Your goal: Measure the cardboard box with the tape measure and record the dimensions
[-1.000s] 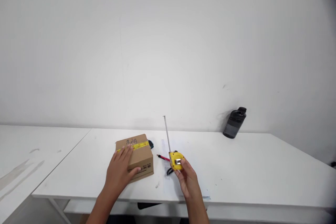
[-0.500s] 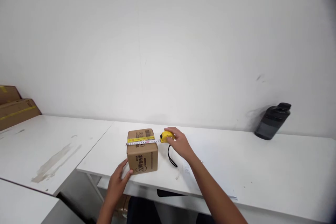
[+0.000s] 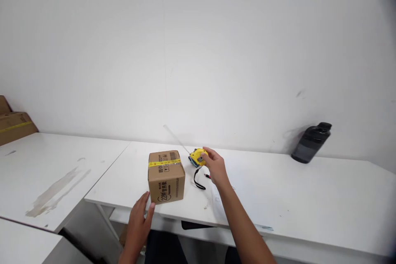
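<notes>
A small cardboard box (image 3: 166, 176) with yellow tape across its top stands near the front edge of the white table (image 3: 278, 189). My right hand (image 3: 215, 167) is closed around a yellow tape measure (image 3: 198, 156) just right of the box, lifted off it. The thin blade slants up and to the left, clear of the box. The measure's black wrist strap (image 3: 198, 181) hangs onto the table. My left hand (image 3: 140, 218) rests at the table's front edge by the box's lower left corner, fingers stretched out, holding nothing.
A red pen (image 3: 207, 176) lies partly hidden behind my right hand. A dark bottle (image 3: 311, 142) leans at the wall, back right. A second white table (image 3: 52, 173) adjoins on the left, with brown boxes (image 3: 14, 126) at its far end.
The tape blade lay across the box top half a second ago; now it is lifted off, pointing up-left. My left hand slid away from the box side toward the table edge.
</notes>
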### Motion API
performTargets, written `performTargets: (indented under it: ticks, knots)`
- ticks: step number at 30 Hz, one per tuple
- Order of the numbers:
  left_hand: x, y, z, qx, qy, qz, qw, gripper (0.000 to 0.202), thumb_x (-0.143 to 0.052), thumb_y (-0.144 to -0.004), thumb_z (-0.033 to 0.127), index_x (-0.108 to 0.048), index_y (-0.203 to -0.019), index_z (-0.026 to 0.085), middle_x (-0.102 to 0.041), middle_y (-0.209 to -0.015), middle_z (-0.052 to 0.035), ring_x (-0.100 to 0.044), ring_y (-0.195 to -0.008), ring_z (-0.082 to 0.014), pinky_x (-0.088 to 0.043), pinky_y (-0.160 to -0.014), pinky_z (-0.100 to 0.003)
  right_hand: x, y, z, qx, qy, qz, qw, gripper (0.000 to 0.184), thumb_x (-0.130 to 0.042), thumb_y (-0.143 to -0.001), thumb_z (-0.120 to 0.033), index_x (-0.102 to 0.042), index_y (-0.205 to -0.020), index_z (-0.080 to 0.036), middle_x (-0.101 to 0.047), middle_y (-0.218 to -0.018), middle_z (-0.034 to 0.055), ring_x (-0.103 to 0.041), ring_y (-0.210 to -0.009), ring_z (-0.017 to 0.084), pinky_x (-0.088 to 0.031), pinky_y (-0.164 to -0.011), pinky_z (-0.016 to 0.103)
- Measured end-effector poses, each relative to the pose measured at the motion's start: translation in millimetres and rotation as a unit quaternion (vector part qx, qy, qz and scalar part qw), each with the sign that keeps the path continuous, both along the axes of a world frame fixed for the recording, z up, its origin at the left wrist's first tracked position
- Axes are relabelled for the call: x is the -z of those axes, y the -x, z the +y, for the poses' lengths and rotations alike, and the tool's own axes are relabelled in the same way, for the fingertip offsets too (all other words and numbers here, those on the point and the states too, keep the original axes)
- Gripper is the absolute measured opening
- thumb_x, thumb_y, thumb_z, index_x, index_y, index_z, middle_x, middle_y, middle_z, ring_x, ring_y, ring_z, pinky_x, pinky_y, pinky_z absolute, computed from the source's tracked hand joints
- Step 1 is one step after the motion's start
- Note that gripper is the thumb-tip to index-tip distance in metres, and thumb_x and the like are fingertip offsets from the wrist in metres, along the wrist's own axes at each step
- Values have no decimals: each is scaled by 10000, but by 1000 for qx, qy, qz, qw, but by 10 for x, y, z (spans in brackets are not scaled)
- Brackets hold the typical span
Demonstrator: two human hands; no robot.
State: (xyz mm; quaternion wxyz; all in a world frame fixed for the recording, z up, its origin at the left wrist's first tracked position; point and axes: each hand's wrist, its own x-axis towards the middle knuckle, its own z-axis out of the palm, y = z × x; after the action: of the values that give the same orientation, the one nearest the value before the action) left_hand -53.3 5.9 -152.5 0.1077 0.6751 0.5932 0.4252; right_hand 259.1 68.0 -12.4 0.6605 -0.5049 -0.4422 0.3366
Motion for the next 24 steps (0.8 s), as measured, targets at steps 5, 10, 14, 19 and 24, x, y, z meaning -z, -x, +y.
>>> performTargets:
  ticks: [5, 10, 14, 19, 24]
  knots:
    - [1, -100, -41, -36, -5, -36, 999, 661, -444, -895, 548, -413, -1418, 145, -493, -1426, -167, -455, -1332, -316, -359, -1122, -521, 687, -238, -241, 78, 41, -43, 995, 441, -711, -700, -476, -708, -1011, -162, -713, -1081, 132, -658, -1010, 290, -539, -878, 413]
    - [-3, -473, -86, -126, -33, -80, 988, 810, -426, -911, 543, -185, -1519, 64, -306, -1524, -244, -281, -1426, -364, -261, -1156, -561, 1203, 35, -444, 48, 99, -43, 993, 552, -665, -734, -500, -663, -1149, -137, -702, -1019, 134, -681, -862, 263, -575, -726, 371]
    - [120, -798, -211, -129, -125, -40, 983, 871, -488, -902, 492, -65, -1544, 83, -147, -1589, -236, -132, -1471, -382, -170, -1171, -599, 1211, 185, -459, 32, 89, -196, 976, 505, -588, -829, -441, -617, -1253, -169, -679, -1068, 105, -671, -894, 231, -545, -794, 337]
    - [374, -1081, -566, 10, -184, 86, 979, 885, -542, -900, 323, 32, -1553, 163, -6, -1632, -152, -51, -1487, -363, -164, -1177, -600, 846, -296, -395, -7, 124, -429, 895, 378, -453, -957, -419, -640, -1214, -212, -680, -1158, 89, -651, -1035, 223, -486, -863, 305]
    - [308, -1283, -665, 112, -163, 168, 966, 786, -493, -926, 246, -30, -1556, 162, -124, -1624, -140, -128, -1489, -300, -305, -1154, -519, 662, -1045, -231, -10, 274, -519, 810, 257, -531, -925, -300, -669, -1075, -145, -700, -1053, 160, -659, -969, 275, -464, -781, 328]
